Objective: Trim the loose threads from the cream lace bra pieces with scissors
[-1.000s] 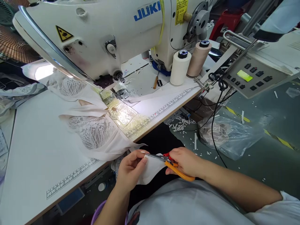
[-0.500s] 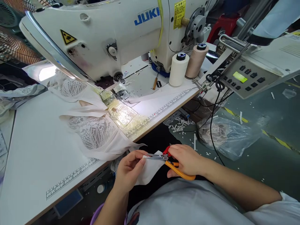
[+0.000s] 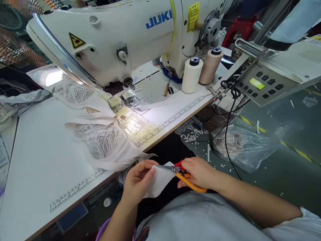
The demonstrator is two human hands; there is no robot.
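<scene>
Here, your right hand [image 3: 199, 172] had its grip closed around scissors [image 3: 176, 170] at five o'clock, their handles orange and red, steel blades along the edge of plain white fabric [image 3: 160, 182] at six. Your left hand [image 3: 139, 182] pinched that fabric. Blue letters [image 3: 159, 19] at twelve read JUKI; the yellow label's [image 3: 193, 16] print, at one, was too small.

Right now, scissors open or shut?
Shut or nearly so: the scissors in the right hand show blades lying together, no clear gap between them.
</scene>
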